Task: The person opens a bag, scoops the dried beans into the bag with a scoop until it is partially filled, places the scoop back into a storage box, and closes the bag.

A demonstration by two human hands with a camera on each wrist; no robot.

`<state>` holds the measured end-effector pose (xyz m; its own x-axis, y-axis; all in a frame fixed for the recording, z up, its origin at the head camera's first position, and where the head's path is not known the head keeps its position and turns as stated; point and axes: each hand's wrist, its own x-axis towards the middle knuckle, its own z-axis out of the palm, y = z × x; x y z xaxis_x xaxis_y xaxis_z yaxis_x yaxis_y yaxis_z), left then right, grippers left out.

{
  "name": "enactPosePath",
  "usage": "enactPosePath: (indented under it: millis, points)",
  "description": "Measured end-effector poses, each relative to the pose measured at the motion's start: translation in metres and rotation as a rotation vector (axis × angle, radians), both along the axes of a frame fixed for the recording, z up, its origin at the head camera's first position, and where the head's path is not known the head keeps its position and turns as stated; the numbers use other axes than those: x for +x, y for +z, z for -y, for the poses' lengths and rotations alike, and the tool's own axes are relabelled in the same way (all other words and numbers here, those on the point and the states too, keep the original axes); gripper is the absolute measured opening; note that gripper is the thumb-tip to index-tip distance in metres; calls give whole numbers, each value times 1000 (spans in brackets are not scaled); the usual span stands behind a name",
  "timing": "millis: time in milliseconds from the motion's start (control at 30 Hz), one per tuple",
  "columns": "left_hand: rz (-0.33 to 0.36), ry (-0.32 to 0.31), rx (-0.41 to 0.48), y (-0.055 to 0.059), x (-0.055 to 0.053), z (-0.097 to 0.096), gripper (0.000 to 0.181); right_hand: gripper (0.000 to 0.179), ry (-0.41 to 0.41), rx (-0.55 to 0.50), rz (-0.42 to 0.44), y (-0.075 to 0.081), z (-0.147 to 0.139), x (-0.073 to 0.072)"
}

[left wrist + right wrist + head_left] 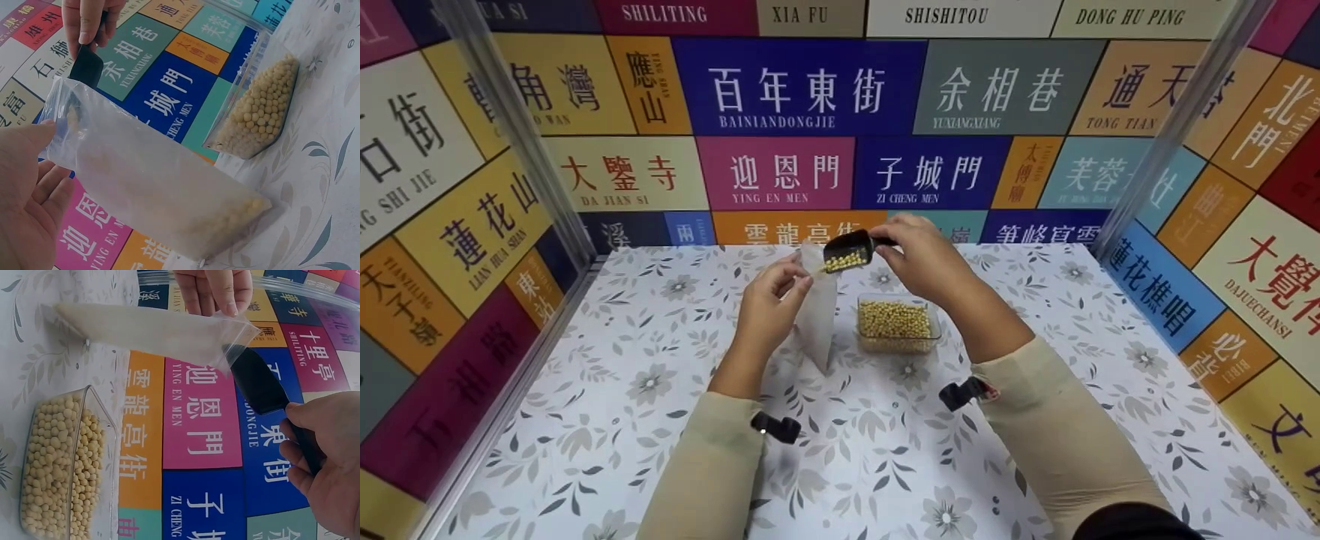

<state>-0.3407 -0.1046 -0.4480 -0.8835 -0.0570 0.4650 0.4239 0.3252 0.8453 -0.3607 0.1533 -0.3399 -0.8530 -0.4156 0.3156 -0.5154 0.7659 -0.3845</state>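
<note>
My left hand [771, 304] pinches the top edge of a translucent zip bag [816, 322], which hangs upright over the table. In the left wrist view, some soybeans [239, 216] show through the bottom of the bag [152, 163]. My right hand [921, 255] grips the handle of a black scoop [864, 241]. Yellow soybeans [846, 261] lie in the scoop, whose front lip is tilted into the bag's mouth. In the right wrist view, fingers and thumb wrap the handle of the scoop [256, 382].
A clear rectangular container [898, 346] full of soybeans stands on the table, to the right of the bag. A flower-patterned cloth [660, 382] covers the table. Printed panels [802, 90] wall in the back and both sides.
</note>
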Motion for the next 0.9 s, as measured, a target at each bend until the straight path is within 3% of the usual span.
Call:
enactPosePath:
  millis: [400, 633, 900]
  points:
    - [11, 5, 21, -1, 0, 0, 8, 27, 9, -23, -68, 1, -3, 4]
    - [23, 8, 44, -3, -1, 1, 7, 33, -46, -109, 22, -10, -21, 6]
    - [42, 33, 19, -4, -1, 1, 9, 40, -137, -195, 144, -37, -65, 4]
